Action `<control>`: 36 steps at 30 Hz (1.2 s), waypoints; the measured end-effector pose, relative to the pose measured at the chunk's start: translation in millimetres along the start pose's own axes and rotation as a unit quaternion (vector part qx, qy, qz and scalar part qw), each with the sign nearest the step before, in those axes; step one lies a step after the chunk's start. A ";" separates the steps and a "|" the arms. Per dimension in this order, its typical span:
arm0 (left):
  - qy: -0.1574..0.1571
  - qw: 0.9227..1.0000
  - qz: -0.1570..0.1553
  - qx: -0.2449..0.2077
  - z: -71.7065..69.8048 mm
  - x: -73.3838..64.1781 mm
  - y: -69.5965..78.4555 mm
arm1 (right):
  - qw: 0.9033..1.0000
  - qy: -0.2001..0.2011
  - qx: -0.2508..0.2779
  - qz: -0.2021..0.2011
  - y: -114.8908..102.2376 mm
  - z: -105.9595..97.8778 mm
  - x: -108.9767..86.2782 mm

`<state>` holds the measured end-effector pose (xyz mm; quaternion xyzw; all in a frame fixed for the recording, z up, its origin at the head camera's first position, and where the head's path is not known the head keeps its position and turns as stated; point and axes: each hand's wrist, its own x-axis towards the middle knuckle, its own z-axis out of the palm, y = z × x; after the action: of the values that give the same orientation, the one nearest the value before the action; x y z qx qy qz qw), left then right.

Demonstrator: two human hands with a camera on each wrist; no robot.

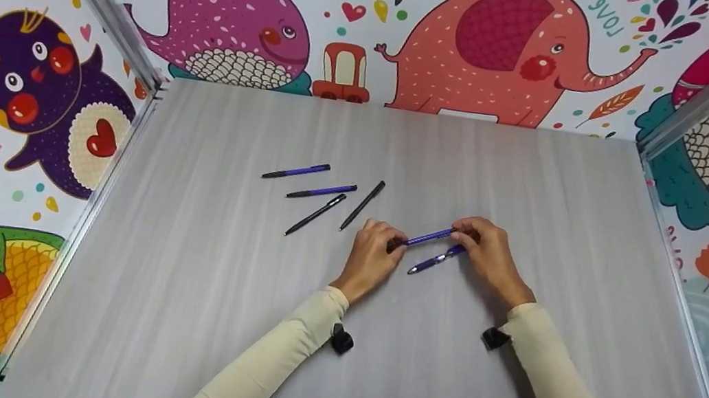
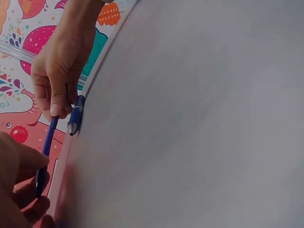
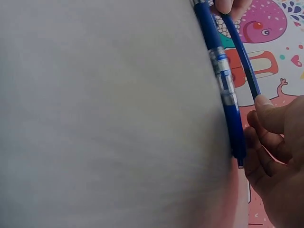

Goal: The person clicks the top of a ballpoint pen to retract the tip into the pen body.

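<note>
Between the two hands a slim blue pen (image 1: 429, 237) is held at a slant. My left hand (image 1: 372, 257) pinches its dark grip end, partly hidden by the fingers. At the other end, my right hand (image 1: 490, 258) pinches the pen between thumb and fingers. Just below it a thicker blue pen (image 1: 434, 260) with a clear and silver middle lies on the table, its upper end beside the right fingers. In the right wrist view this thicker pen (image 3: 223, 78) runs alongside the held pen (image 3: 244, 59), with a narrow gap between them.
Left of the hands lie two blue pens with dark grips, an upper one (image 1: 296, 171) and a lower one (image 1: 322, 191). Two black pens, one with a clip (image 1: 316, 214) and a slimmer one (image 1: 362, 206), lie nearby. Patterned walls (image 1: 366, 20) stand around the grey table (image 1: 206, 317).
</note>
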<state>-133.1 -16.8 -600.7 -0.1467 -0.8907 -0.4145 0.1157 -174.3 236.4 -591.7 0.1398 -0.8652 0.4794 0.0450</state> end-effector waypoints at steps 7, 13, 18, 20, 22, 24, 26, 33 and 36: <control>-0.005 0.999 -0.005 0.036 0.9 1.3 0.0 | 1.000 -0.015 -0.027 0.004 1.9 0.1 5.3; 0.005 0.998 0.001 0.055 6.1 2.4 -3.6 | 0.999 -0.023 -0.038 0.014 2.2 0.7 9.0; 0.015 0.998 0.010 0.068 9.8 2.8 -5.2 | 0.999 -0.018 -0.041 0.021 3.4 2.3 10.2; 0.016 0.997 0.011 0.071 10.5 2.9 -5.2 | 0.999 -0.017 -0.040 0.024 3.8 2.8 10.5; 0.016 0.997 0.011 0.075 11.3 2.8 -5.5 | 0.999 -0.016 -0.041 0.023 4.3 3.2 10.6; 0.014 0.997 0.010 0.081 12.2 2.8 -5.9 | 0.999 -0.016 -0.043 0.022 4.6 3.5 11.0; 0.010 0.996 0.009 0.086 12.7 3.0 -6.0 | 0.999 -0.016 -0.045 0.021 4.7 3.8 11.5; -0.012 0.996 0.002 0.089 8.3 1.8 -3.2 | 0.998 -0.023 -0.049 0.021 1.4 4.4 12.7; -0.012 0.997 0.000 0.073 2.7 0.3 -1.0 | 0.998 -0.019 -0.056 0.020 -2.7 5.0 12.6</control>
<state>-134.0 -15.3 -603.0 -0.1432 -0.9199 -0.3464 0.1156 -185.3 228.2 -589.5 0.1291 -0.8938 0.4287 0.0264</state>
